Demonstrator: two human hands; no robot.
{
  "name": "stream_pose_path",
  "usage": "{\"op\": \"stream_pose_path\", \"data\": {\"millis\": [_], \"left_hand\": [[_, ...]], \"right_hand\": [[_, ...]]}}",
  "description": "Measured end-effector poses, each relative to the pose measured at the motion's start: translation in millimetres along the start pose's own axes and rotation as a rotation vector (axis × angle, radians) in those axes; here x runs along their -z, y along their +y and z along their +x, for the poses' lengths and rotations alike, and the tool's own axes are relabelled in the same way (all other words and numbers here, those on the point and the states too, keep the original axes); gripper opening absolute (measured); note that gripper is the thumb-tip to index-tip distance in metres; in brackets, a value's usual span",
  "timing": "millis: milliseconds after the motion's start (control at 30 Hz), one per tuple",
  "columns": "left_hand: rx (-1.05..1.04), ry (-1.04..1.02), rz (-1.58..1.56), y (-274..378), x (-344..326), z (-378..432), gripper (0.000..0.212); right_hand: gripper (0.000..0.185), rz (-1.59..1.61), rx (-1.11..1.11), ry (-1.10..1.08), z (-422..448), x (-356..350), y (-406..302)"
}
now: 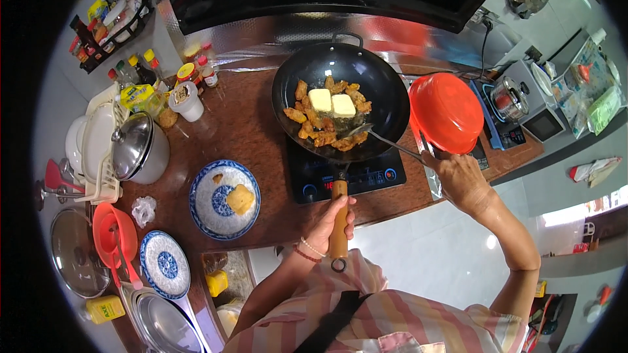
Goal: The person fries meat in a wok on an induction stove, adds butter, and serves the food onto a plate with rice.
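My left hand (331, 225) is closed around the wooden handle (339, 215) of a black wok (387, 88), which sits on an induction cooker (306, 176). In the wok, browned fried pieces (324, 138) lie around two pale yellow blocks (320, 100), with some liquid at the bottom. A metal spatula (392, 143) is gripped in my right hand (458, 181), its blade among the pieces at the wok's lower right. Close above that hand stands a red plastic basin (451, 113). A blue-patterned plate (201, 211) to the left holds a yellowish piece (241, 199) and a small brown bit.
A lidded metal pot (154, 152), a dish rack (110, 181) and seasoning bottles (208, 76) stand at the left. Below them are a red strainer (105, 220) and another patterned plate (179, 255). A range hood (304, 0) overhangs the back. A second cooker (505, 139) bears a small pot (508, 100).
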State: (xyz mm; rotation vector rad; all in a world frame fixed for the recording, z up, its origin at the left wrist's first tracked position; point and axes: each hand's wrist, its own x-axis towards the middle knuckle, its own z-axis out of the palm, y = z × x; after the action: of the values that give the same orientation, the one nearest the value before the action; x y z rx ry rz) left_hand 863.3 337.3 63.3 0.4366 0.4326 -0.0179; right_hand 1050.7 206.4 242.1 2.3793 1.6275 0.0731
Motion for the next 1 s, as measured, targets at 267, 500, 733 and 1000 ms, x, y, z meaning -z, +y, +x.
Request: {"op": "stream_pose_path", "data": {"millis": [267, 500, 733, 1000], "left_hand": [[0.008, -0.005, -0.050, 2, -4, 0, 0.029], [0.028, -0.001, -0.019, 1, -3, 0, 0.030], [0.030, 0.013, -0.022, 4, -1, -4, 0.031], [0.021, 0.025, 0.019, 6, -5, -4, 0.032]], "right_hand": [[0.030, 0.038, -0.082, 0.037, -2, -26, -11], [0.049, 0.185, -0.250, -0.081, 9, -52, -26], [0.055, 0.273, -0.332, -0.268, 7, -35, -34], [0.045, 0.260, -0.309, -0.146, 35, -74, -28]]}}
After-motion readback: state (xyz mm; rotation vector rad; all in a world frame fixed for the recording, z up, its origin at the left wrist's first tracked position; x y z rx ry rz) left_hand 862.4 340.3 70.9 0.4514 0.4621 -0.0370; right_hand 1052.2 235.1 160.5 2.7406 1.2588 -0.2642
